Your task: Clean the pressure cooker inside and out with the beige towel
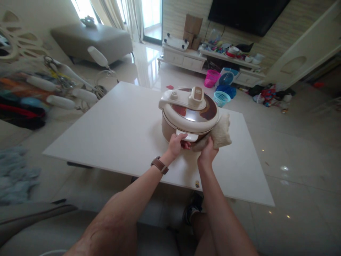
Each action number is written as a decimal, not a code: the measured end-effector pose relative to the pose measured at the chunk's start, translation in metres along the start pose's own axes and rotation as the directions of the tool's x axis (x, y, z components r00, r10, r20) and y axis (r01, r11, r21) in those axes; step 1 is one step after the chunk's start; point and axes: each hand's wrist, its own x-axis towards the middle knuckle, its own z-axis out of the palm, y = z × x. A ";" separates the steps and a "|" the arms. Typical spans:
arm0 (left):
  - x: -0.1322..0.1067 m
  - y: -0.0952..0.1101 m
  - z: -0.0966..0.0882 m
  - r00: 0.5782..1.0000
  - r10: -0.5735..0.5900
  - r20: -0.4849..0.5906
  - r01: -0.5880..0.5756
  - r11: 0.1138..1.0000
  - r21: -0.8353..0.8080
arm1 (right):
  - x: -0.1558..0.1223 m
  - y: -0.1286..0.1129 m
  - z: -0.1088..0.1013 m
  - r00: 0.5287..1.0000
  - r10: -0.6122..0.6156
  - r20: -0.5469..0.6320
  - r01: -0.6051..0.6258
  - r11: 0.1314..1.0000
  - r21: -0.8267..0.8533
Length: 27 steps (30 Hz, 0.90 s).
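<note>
A cream and brown pressure cooker [189,113] with a locked lid stands on the white low table [128,135]. My left hand [176,144], with a brown watch on its wrist, grips the cooker's near handle. My right hand [207,153] is closed on a beige cloth [220,132], which is pressed against the cooker's right side.
A grey sofa [93,41] stands at the back left. A white TV cabinet [207,58] with clutter runs along the far wall, with pink and blue baskets [217,89] on the floor before it. Cables and white appliances [69,94] lie left of the table.
</note>
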 end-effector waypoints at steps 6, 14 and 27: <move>0.001 -0.002 -0.003 0.999 0.016 0.028 -0.016 1.000 0.000 | 0.000 -0.021 -0.003 0.931 -0.282 0.231 0.315 0.941 -0.122; 0.003 -0.001 -0.005 0.997 0.011 0.071 -0.014 0.999 0.040 | 0.022 -0.006 0.007 0.992 -0.114 0.058 0.117 0.992 -0.056; 0.000 -0.006 0.002 0.998 0.053 0.045 -0.055 0.998 0.038 | -0.019 -0.012 -0.006 0.943 -0.244 0.225 0.274 0.955 -0.117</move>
